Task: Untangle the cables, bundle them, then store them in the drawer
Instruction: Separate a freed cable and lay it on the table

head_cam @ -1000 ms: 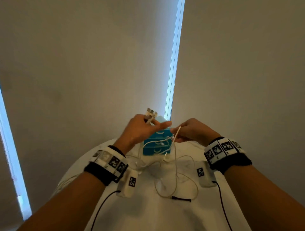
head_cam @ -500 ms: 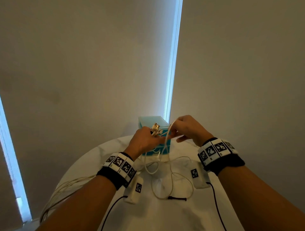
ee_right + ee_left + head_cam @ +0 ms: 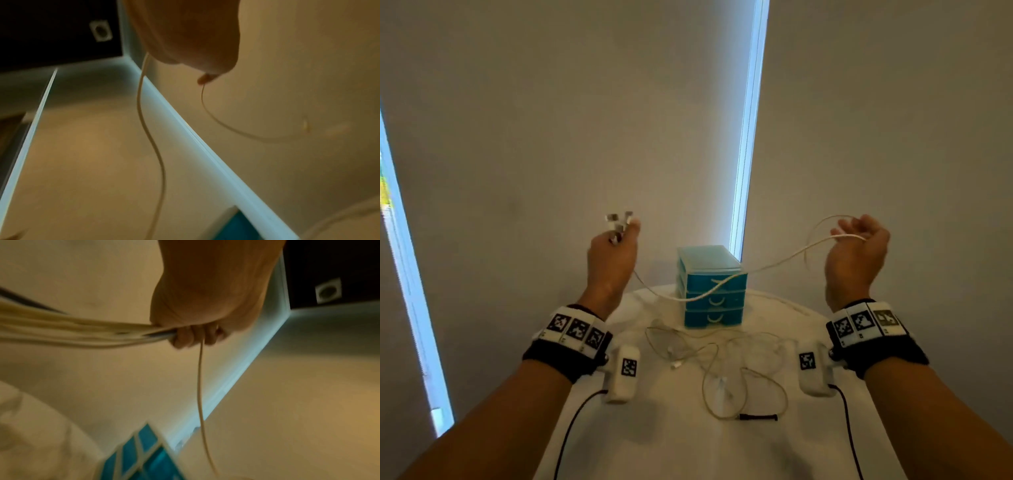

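Thin white charging cable (image 3: 726,279) sags left-to-right between raised hands, well apart. Left hand (image 3: 613,253) grips the plug ends; right hand (image 3: 856,250) holds a loop. Teal three-drawer plastic organiser (image 3: 710,286) sits behind, centred, drawers closed. Loose tangled cables (image 3: 722,363) lie on white tabletop (image 3: 671,442) below.

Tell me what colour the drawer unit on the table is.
Teal-blue, with pale handles; the drawer unit shows best in the head view.
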Motion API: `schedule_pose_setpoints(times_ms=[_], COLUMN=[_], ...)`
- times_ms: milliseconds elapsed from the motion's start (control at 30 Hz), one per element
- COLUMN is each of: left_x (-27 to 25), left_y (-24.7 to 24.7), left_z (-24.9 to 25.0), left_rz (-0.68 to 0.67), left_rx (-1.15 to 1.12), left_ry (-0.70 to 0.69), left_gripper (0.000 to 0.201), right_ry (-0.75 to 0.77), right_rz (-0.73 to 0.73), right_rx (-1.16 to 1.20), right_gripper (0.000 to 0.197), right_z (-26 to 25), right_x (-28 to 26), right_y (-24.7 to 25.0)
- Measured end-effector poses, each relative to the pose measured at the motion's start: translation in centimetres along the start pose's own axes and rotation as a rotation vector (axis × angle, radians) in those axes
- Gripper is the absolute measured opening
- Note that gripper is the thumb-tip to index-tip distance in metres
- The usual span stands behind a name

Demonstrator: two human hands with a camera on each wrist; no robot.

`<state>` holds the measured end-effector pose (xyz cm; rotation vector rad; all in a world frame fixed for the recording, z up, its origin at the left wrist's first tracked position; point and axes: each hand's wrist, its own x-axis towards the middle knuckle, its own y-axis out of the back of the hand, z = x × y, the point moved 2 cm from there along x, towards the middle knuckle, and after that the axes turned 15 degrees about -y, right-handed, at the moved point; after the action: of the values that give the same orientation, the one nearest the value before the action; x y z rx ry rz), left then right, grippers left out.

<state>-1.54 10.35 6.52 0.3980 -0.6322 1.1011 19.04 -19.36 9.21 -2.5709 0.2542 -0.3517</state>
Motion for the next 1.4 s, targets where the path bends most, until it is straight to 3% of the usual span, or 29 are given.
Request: schedule_pose_setpoints(times_ms=[67,133,167,200,267,300,367,467,533,633,767,933,1067,1167,1233,1333,1400], left_x=[1.8,2.8,3.1,3.3,3.5,3.6,3.8,3.9,3.6,2.6,0.5,-1.9,-2.3,-2.2,-2.4,-1.9,-1.4], left_y=[2.9,4.8,5.5,6.0,6.8,7.4,8.6,9.6,9.2,7.4,4.4,1.5,1.3,1.8,2.1,3.3,4.5], left_z=[2.0,3.5,4.2,4.6,5.1,5.1,4.6,3.3,2.2,0.7,-0.4,-0.7,-0.8,-0.4,0.0,0.6,1.1], left_rz=[0.251,0.411,0.465,0.501,0.512,0.485,0.366,0.060,-0.145,-0.410,-0.690,-1.025,-1.024,-0.997,-0.949,-0.743,-0.677], left_rx=[-0.144,-0.247,-0.276,-0.292,-0.289,-0.263,-0.159,0.066,0.196,0.326,0.395,0.339,0.326,0.300,0.251,0.043,-0.067], left_ry=[-0.025,-0.088,-0.126,-0.164,-0.221,-0.248,-0.293,-0.310,-0.263,-0.250,-0.319,-0.276,-0.270,-0.282,-0.269,-0.047,0.037], left_gripper=[0.042,0.037,0.036,0.036,0.034,0.034,0.038,0.049,0.059,0.066,0.073,0.063,0.063,0.065,0.065,0.055,0.052], right_ry=[-0.066,-0.052,0.035,0.116,0.174,0.188,0.186,-0.081,-0.167,-0.164,-0.133,-0.012,0.132,0.123,0.031,-0.197,-0.365], right_rz=[-0.014,-0.126,-0.241,-0.471,-1.098,-1.295,-1.427,-1.382,-1.348,-1.246,-0.999,-1.068,-1.019,-1.004,-1.003,-0.956,-0.960], right_rx=[0.324,0.295,0.090,-0.176,-0.769,-0.977,-1.050,-0.842,-0.804,-0.735,-0.491,-0.540,-0.602,-0.531,-0.424,-0.273,-0.301], right_gripper=[0.040,0.049,0.056,0.064,0.070,0.068,0.069,0.061,0.056,0.046,0.027,0.035,0.029,0.028,0.028,0.030,0.034], right_z=[-0.5,0.2,1.2,2.5,6.2,8.0,9.9,11.6,12.1,11.3,8.7,7.3,6.9,6.7,6.5,7.2,8.3], right_x=[-1.0,-3.8,-5.6,-7.8,-12.7,-14.6,-16.6,-17.1,-16.9,-16.3,-14.6,-14.4,-14.8,-15.4,-15.7,-15.9,-16.8], right_y=[-1.8,-5.1,-7.4,-9.8,-13.6,-14.3,-14.4,-12.4,-11.0,-10.0,-10.0,-10.1,-9.2,-9.0,-9.0,-8.7,-8.2])
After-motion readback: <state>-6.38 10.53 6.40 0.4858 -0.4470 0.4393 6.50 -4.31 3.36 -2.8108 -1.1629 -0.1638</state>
